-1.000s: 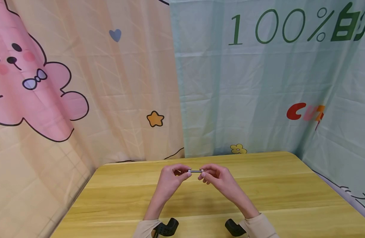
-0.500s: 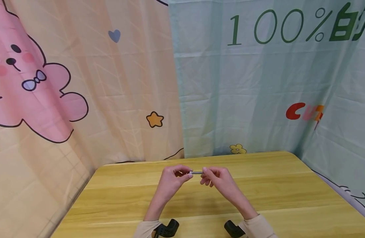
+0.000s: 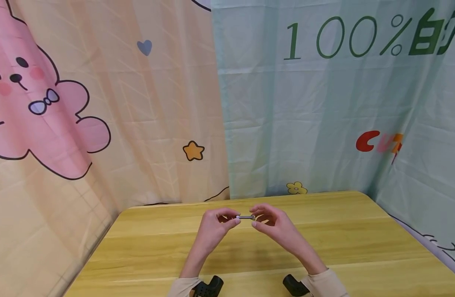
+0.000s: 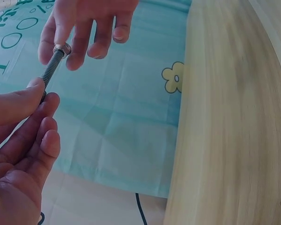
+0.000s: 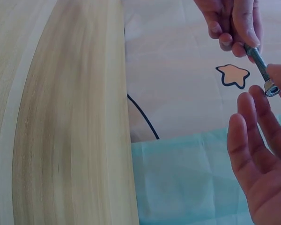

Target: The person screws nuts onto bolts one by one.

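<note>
A threaded metal bolt [image 3: 245, 217] is held level above the table, seen closer in the left wrist view as a grey threaded shaft [image 4: 51, 70]. My left hand [image 3: 213, 226] pinches its left end between thumb and fingers, hiding that end. A shiny hex nut [image 5: 270, 88] sits on the shaft at the right end. Around this nut my right hand [image 3: 275, 225] spreads its thumb and fingers, which are fairly straight. The right thumb and fingertips lie very near the nut; whether they touch it is hard to tell.
Below both hands is a wooden table [image 3: 168, 247] with rounded far corners. Printed curtains [image 3: 286, 123] hang behind it and at the sides. Black wrist mounts [image 3: 209, 286] sit at the sleeve cuffs.
My right thumb and fingers were together at the bolt's right end, covering it half a second ago. They have since spread apart, and the nut shows. The left hand keeps its pinch.
</note>
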`<state>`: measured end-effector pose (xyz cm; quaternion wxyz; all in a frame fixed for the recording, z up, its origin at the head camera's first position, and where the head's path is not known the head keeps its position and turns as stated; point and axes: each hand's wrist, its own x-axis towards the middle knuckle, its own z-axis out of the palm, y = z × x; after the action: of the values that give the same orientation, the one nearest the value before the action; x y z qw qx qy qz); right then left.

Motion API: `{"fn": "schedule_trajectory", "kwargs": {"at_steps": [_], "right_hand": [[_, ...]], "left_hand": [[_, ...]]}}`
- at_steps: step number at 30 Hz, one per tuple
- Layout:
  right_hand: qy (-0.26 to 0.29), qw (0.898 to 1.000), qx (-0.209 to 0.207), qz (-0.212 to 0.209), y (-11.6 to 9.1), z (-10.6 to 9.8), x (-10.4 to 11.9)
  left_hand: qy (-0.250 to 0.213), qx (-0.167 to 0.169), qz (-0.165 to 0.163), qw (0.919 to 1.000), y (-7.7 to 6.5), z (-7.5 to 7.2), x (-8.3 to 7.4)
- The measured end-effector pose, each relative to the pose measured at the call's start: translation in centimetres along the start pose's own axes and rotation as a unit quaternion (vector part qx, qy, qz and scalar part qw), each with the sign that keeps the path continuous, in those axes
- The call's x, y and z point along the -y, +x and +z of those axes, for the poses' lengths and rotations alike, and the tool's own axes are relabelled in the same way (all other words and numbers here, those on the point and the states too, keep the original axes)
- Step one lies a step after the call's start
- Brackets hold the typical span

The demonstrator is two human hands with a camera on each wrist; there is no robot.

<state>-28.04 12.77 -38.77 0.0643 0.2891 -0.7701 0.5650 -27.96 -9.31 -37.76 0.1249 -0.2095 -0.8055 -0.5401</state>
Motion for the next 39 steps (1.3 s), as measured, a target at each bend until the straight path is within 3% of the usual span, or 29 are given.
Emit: {"fn": "schedule_trajectory", "kwargs": {"at_steps": [21, 30, 39], "right_hand": [[-0.003, 1.000, -0.003, 0.030, 0.25, 0.27, -0.33], [0.008, 0.998, -0.004, 0.067, 0.30, 0.44, -0.17], [-0.003, 1.000, -0.004, 0.031, 0.10, 0.12, 0.15]], "left_hand": [[0.004, -0.003, 0.002, 1.0000, 0.14, 0.08, -0.23], [0.000, 0.001, -0.001, 1.0000, 0.04, 0.23, -0.10], [0.016, -0.002, 0.000, 0.9999, -0.01, 0.22, 0.14]]}}
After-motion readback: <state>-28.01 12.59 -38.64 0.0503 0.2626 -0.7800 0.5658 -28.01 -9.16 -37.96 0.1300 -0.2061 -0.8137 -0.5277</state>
